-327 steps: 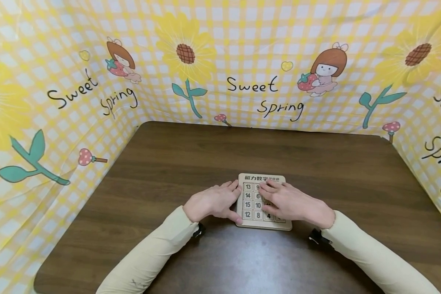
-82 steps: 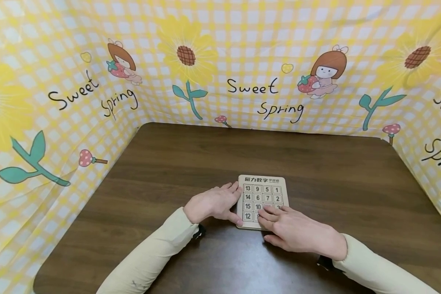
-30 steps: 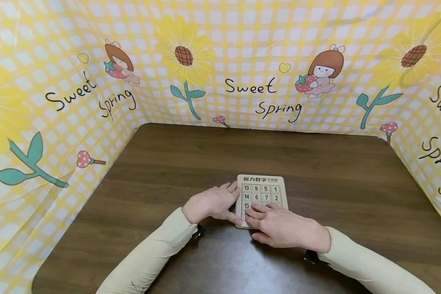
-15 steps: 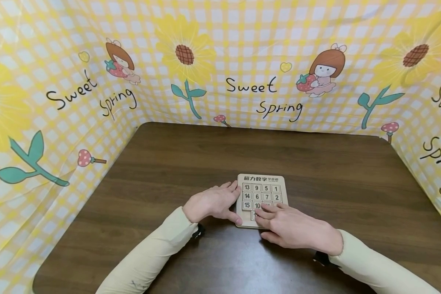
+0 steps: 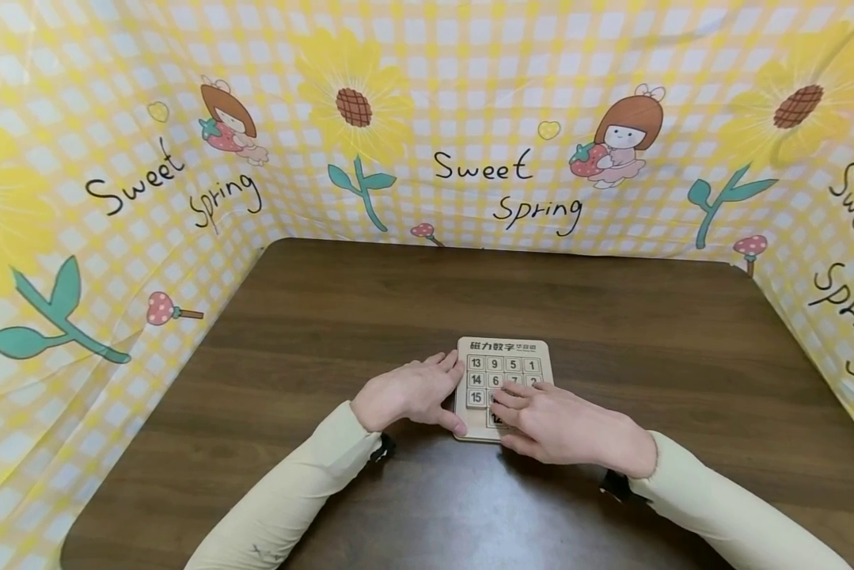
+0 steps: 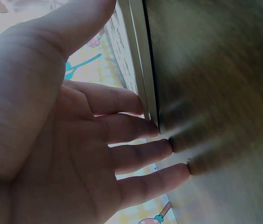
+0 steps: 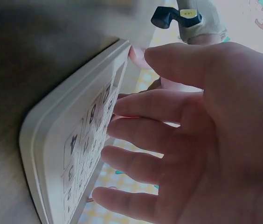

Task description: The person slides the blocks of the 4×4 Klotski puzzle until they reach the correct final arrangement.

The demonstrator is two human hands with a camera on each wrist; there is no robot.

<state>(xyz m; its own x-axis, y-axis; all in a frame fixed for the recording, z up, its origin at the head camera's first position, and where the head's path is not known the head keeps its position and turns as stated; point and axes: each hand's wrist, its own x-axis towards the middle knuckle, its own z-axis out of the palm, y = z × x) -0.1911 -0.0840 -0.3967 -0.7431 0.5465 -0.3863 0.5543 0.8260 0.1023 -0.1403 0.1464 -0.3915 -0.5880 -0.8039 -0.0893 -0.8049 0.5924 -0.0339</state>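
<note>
The board [image 5: 476, 421] lies flat on the table [image 5: 398, 293]. My left hand [image 5: 418, 392] rests along the board's left edge, fingers straight and slightly spread — holding nothing. My right hand [image 5: 565, 426] covers its near right part, fingers extended over the tiles [image 5: 495, 381], gripping nothing. Tile 15 [image 5: 476, 397] sits just beyond a gap near the board's near left corner.
</note>
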